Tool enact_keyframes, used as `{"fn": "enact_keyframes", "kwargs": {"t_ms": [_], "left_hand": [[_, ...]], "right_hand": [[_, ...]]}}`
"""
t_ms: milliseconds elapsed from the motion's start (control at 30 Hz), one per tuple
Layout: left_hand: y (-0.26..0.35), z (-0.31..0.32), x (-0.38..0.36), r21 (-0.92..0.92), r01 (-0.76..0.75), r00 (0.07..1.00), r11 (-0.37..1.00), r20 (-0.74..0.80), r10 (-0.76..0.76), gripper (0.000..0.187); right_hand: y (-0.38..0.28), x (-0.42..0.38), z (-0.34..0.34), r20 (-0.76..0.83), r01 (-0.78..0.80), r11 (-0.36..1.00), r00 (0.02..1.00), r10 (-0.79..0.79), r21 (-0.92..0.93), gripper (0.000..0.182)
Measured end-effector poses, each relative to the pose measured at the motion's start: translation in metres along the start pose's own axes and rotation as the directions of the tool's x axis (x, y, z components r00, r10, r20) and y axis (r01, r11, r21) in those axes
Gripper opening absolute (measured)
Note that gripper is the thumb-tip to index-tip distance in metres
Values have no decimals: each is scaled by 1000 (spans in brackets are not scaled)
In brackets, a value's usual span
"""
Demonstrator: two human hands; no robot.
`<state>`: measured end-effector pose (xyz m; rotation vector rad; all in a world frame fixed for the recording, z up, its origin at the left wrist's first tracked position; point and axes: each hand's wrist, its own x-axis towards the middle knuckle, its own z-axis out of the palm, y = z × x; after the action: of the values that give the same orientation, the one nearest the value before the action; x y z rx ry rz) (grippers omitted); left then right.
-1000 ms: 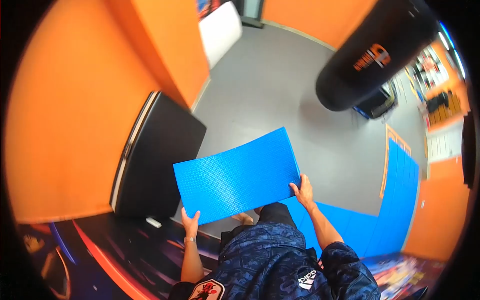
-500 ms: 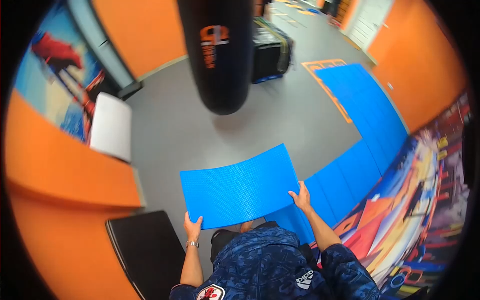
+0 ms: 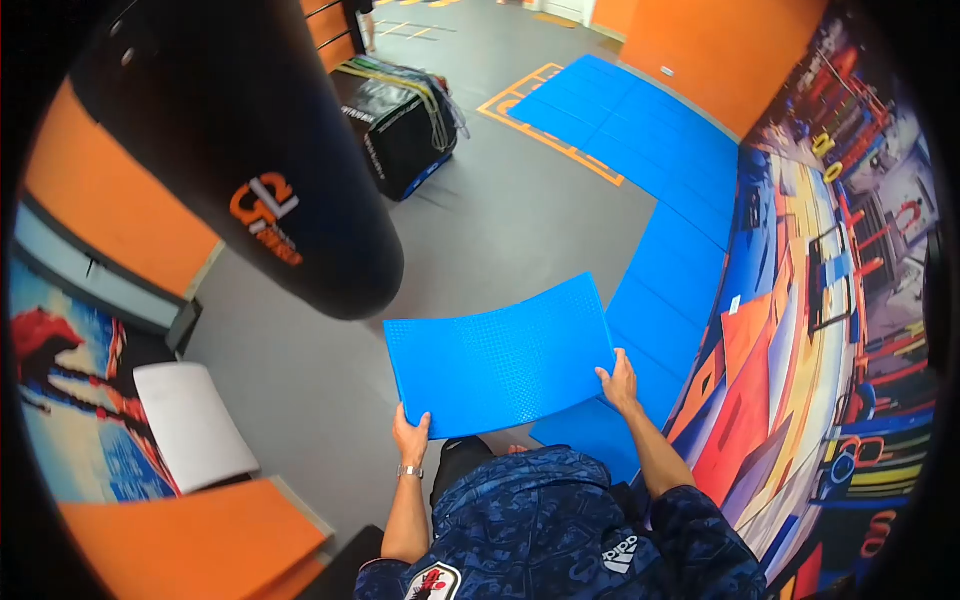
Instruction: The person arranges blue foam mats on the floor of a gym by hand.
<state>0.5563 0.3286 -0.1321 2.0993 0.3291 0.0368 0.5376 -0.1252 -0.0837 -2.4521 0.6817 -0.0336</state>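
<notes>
A curved blue foam mat [image 3: 500, 350] with a textured surface is held up in front of my body. Its near left corner is gripped by my left hand [image 3: 410, 432], thumb on top and fingers beneath; a metal watch sits on that wrist. On the opposite side, my right hand [image 3: 620, 380] grips the mat's right edge, again with the thumb over it. The fingers under the mat are mostly hidden. My knees and part of a foot show below the mat's near edge.
A black punching bag [image 3: 300, 180] hangs ahead to the left. Beyond it stands a black box [image 3: 405, 140] with ropes on top. Blue floor mats [image 3: 665, 270] run along the muraled right wall. At left, a white panel [image 3: 195, 420] leans by an orange wall [image 3: 200, 540].
My view has turned to the right, so the punching bag and box appear farther left. Both hands still hold the mat, which shows slightly farther right in view.
</notes>
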Motion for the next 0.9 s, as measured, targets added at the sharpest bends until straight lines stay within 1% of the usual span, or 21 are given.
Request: {"fn": "enact_keyframes", "kwargs": {"t_ms": [67, 167, 233, 300, 367, 467, 567, 667, 767, 867, 900], "left_hand": [[12, 0, 37, 8, -2, 998, 1000, 56, 1, 57], [24, 0, 92, -43, -94, 985, 995, 138, 100, 57], [32, 5, 132, 11, -155, 973, 988, 173, 151, 57], [39, 8, 150, 64, -179, 960, 982, 231, 160, 58], [59, 25, 177, 81, -204, 946, 976, 271, 175, 58], [72, 56, 211, 68, -212, 930, 975, 319, 180, 59], [97, 92, 241, 93, -273, 908, 958, 355, 224, 59], [117, 131, 274, 122, -340, 887, 933, 371, 275, 58], [159, 165, 302, 120, -413, 854, 903, 396, 338, 55], [199, 200, 327, 100, -454, 824, 885, 425, 375, 52], [209, 213, 335, 89, -477, 811, 874, 427, 399, 51]], "right_hand": [[-9, 4, -1, -53, -40, 999, 998, 40, -5, 58], [-12, 13, 7, -89, -61, 998, 994, 63, 29, 57], [-27, 20, 15, -136, -103, 993, 985, 109, 53, 57], [-40, 9, 16, -141, -175, 982, 973, 184, 76, 56], [-54, 18, 11, -153, -227, 968, 958, 242, 108, 54], [-43, 30, 20, -243, -274, 952, 922, 301, 137, 54], [-30, 51, 18, -291, -333, 932, 886, 361, 142, 54], [-8, 74, 19, -291, -351, 915, 870, 398, 200, 55], [12, 106, 12, -254, -406, 874, 845, 470, 267, 57], [39, 142, 10, -350, -304, 926, 861, 368, 226, 57], [43, 156, 0, -352, -302, 927, 862, 365, 221, 57]]}}
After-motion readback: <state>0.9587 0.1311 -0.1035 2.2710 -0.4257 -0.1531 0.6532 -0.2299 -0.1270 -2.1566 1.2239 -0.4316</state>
